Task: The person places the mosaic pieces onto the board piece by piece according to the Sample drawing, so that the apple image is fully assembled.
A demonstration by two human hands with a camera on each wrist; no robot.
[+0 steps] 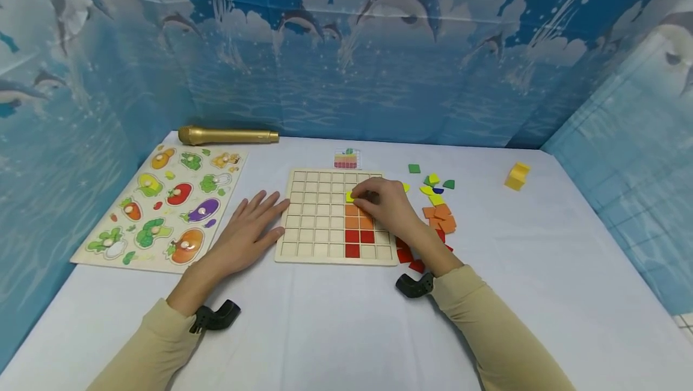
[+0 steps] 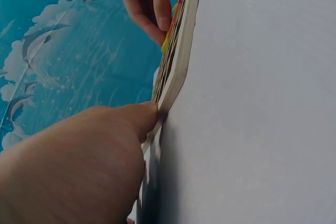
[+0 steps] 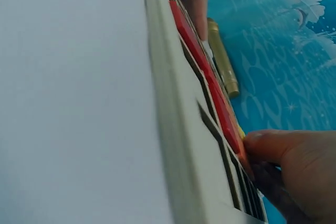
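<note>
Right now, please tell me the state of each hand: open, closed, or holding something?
Left hand: open, touching the left edge of the grid board.
Right hand: closed, pinching a yellow tile at the board.

Draped booth (image 1: 622, 138): dolphin cloth (image 1: 243, 90) behind white table (image 1: 335, 331)

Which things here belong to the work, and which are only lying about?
In use:
wooden grid board, touched by the left hand
yellow tile at the right hand
orange tiles, red tiles on the board
loose tiles beside it
picture card, probably the pattern

Lying about, it seems:
vegetable puzzle
gold microphone
yellow block
</note>
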